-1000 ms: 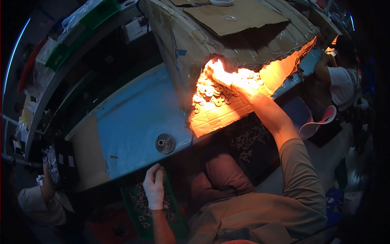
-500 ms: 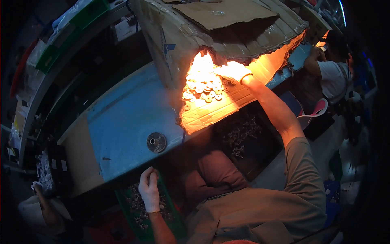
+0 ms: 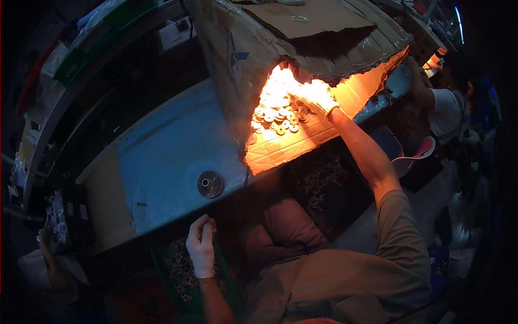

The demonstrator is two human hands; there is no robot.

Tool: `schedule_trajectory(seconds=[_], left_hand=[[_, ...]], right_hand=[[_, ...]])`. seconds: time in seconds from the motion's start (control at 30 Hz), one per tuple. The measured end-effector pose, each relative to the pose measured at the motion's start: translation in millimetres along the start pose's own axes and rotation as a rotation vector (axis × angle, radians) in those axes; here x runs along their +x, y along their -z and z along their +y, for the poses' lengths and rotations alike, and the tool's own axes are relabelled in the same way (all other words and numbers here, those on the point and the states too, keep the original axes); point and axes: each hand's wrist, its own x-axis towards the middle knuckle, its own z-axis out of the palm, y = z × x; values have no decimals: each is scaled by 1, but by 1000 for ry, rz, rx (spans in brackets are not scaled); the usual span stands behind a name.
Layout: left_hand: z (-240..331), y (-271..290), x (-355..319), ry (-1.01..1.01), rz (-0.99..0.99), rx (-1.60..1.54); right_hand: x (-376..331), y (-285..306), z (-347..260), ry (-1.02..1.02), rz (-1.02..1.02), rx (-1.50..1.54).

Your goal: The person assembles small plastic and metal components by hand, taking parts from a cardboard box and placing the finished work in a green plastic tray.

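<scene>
My right hand [image 3: 317, 96] reaches under the torn cardboard hood [image 3: 324, 38] onto the pile of small pale rings [image 3: 278, 120]; glare hides its grip, possibly closed. Risk: scattering rings off the lit counter [image 3: 280, 148]. My left hand [image 3: 200, 249], loosely curled and empty, rests at the counter's edge.

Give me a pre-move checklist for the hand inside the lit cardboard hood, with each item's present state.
1. Right hand reaches the pile of small rings under the cardboard hood: ok.
2. Fingers closed on a ring: cannot tell, glare washes them out.
3. Left hand kept out of the hood, at the bench's near edge: ok.
4. Round metal part lying alone on the blue bench top, away from both hands: ok.
5. Hood's torn edge above the wrist not touching it: cannot tell.
</scene>
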Motion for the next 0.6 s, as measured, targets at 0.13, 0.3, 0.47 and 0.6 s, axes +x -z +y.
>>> schedule_trajectory(seconds=[0.13, 0.3, 0.47, 0.6], left_hand=[[10, -15, 0, -4, -44, -209], [21, -75, 8, 169, -401, -779], [-4, -75, 8, 221, -256, -911], [-7, -63, 1, 253, -187, -886]], right_hand=[[-29, -47, 15, 177, -218, 840], [-144, -137, -19, 634, -61, 578], [-174, -195, -27, 960, 124, 124], [-183, -207, -31, 744, -40, 355]])
